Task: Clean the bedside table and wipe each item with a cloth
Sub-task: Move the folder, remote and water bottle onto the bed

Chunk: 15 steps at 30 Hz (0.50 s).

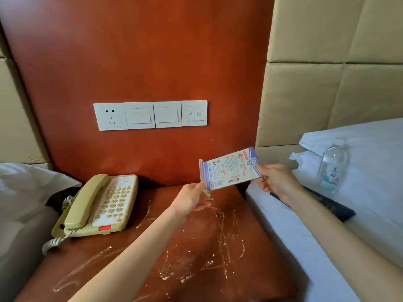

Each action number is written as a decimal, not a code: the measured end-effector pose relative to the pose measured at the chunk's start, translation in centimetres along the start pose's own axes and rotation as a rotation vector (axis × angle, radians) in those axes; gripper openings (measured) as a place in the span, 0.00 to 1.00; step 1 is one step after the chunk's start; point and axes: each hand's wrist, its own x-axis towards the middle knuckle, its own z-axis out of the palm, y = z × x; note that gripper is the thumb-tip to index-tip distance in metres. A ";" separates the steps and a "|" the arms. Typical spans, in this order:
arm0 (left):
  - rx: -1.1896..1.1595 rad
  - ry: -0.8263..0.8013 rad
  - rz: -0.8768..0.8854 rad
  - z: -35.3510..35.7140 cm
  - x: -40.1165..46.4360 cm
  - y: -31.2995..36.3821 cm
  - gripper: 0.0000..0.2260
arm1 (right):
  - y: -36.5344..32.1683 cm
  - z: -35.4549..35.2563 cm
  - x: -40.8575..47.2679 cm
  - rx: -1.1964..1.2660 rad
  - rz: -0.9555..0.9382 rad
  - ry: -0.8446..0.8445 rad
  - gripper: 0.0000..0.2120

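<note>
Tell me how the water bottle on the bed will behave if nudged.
The water bottle lies on its side on the white bedding, so it would probably roll. It looks like clear, thin plastic, likely light and unbreakable. The soft sheet may slow it.

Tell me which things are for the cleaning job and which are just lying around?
For the job:
- bedside table
- phone
- printed card, held by left hand and right hand

Just lying around:
- water bottle on the bed
- pillow
- wall switches
- dark flat thing on the bed
</note>
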 end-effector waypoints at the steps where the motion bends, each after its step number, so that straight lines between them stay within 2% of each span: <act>1: -0.031 -0.016 0.013 0.8 0.1 0.3 0.15 | 0.2 -1.1 -0.5 0.027 -0.011 0.012 0.10; 5: -0.156 -0.107 0.026 5.8 1.0 1.6 0.12 | 0.6 -7.3 -3.0 0.038 -0.023 0.094 0.09; 9: -0.277 -0.166 0.009 12.3 2.2 2.5 0.12 | 1.3 -13.5 -5.1 -0.111 0.006 0.209 0.08; 15: -0.251 -0.140 -0.043 19.2 4.5 3.2 0.10 | 4.2 -18.4 -5.4 -0.203 0.074 0.274 0.11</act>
